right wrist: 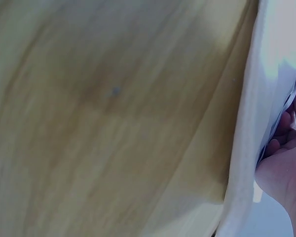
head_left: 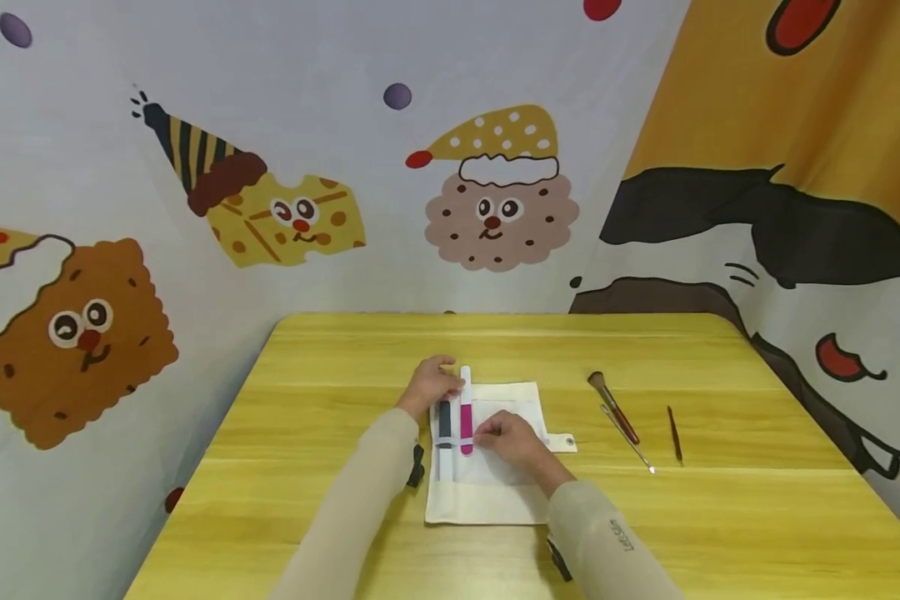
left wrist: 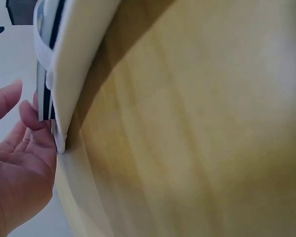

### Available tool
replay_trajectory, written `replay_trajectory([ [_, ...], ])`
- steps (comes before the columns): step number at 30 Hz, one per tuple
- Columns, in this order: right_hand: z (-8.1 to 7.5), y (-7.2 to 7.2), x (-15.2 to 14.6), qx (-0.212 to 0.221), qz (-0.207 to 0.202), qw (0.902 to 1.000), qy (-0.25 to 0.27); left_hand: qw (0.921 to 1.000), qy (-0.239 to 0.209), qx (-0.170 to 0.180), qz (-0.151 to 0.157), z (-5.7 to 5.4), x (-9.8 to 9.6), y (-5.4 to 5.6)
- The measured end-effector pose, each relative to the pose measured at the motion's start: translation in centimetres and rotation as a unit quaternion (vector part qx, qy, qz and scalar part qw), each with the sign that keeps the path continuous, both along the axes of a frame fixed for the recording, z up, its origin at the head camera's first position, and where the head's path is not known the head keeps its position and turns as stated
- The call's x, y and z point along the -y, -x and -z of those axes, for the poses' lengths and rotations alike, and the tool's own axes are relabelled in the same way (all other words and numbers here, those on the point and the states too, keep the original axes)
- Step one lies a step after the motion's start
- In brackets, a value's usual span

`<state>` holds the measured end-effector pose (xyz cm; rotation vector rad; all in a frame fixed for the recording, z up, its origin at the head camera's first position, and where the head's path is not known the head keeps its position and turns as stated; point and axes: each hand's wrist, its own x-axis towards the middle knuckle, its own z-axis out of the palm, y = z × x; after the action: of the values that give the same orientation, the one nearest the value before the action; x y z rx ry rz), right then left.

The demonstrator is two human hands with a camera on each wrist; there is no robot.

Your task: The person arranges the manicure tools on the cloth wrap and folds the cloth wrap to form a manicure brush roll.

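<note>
An off-white cloth case (head_left: 487, 502) lies unfolded on the table. On its left part rests a dark grey and white stick (head_left: 445, 421) under a pale elastic band (head_left: 447, 442). Beside it is a pink and white stick (head_left: 466, 412) with rounded ends, white end uppermost. My left hand (head_left: 429, 386) holds this stick by its white upper part, one fingertip overlapping its edge. In the left wrist view the left hand (left wrist: 27, 165) is by the grey stick's end, thumb apart. My right hand (head_left: 508, 437) pinches the band near the pink end; its fingertips are partly hidden in the right wrist view.
To the right of the case lie a makeup brush (head_left: 613, 407), a thin metal-tipped tool (head_left: 627, 439) and a slim brown tool (head_left: 674, 435). A snap tab (head_left: 562, 442) sticks out from the case's right side. Behind the yellow wooden table (head_left: 330, 350) hangs a cartoon-printed cloth (head_left: 390, 283).
</note>
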<state>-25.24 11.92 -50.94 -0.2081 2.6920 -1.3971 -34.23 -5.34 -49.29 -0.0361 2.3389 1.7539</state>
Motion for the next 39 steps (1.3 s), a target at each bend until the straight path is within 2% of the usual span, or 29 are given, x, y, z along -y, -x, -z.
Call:
replay_trajectory([
  [5, 0.0, 0.0, -0.2, -0.011, -0.01, 0.9999, 0.008, 0.9998, 0.01, -0.017, -0.001, 0.4, -0.6, 1.2],
  [9, 0.2, 0.1, -0.3, -0.004, -0.011, 0.9999, 0.01, 0.9984, 0.051, -0.022, -0.008, 0.7, -1.2, 1.9],
  [14, 0.2, -0.1, 0.1, 0.005, -0.013, 0.9999, 0.009, 0.9909, 0.128, -0.032, -0.026, 0.6, -1.5, 1.4],
  [18, 0.2, -0.1, 0.2, 0.013, -0.013, 0.9998, 0.006, 0.9849, 0.164, -0.048, -0.027, 0.2, -1.7, 0.9],
  [21, 0.2, -0.1, 0.1, 0.014, -0.01, 0.9998, 0.001, 0.9847, 0.164, -0.054, -0.023, 0.1, -1.8, 0.9],
  [26, 0.1, -0.2, -0.1, 0.005, -0.003, 0.9999, -0.011, 0.9883, 0.134, -0.073, -0.007, -0.2, -1.6, 0.9],
  [33, 0.0, -0.2, -0.2, 0.003, 0.0, 0.9999, -0.013, 0.9933, 0.095, -0.065, 0.006, -0.7, -0.9, 0.1],
  [39, -0.2, -0.1, 0.0, 0.014, -0.001, 0.9997, -0.019, 0.9966, 0.058, -0.056, 0.015, -0.5, 0.3, -0.4],
])
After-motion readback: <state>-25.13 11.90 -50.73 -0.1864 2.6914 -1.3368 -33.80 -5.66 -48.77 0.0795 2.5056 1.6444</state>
